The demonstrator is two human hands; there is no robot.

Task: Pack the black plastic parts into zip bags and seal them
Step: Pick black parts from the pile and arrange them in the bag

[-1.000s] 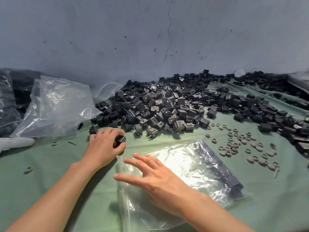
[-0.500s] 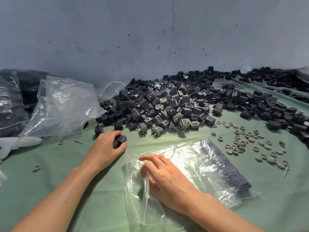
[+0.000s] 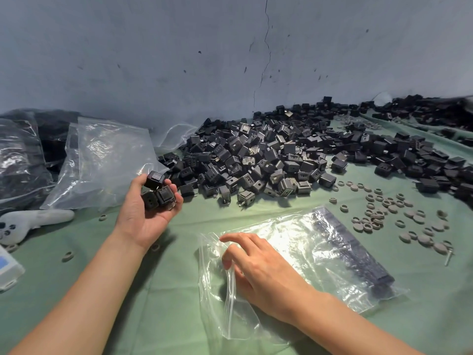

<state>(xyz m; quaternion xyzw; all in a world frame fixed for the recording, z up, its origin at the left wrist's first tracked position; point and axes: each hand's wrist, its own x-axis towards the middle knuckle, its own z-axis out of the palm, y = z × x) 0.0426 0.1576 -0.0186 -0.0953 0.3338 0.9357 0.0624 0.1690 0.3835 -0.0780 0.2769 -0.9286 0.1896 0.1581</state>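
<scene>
Plastic spare bags [image 3: 102, 162]: stacked far left, handy for later; number unclear.
Left hand [image 3: 148, 213]: palm up, fingers cupped round three black parts [image 3: 156, 194], likely ready to drop in.
Pile [image 3: 256, 160]: loose parts, uncountable.
Right hand [image 3: 263, 270]: seems to pinch the mouth of one zip bag [image 3: 294, 242], holding it open.
Inside bag: one row of parts [image 3: 358, 260] along the far edge; unsealed.
Grey rings [image 3: 378, 216]: dozens, scattered.
</scene>
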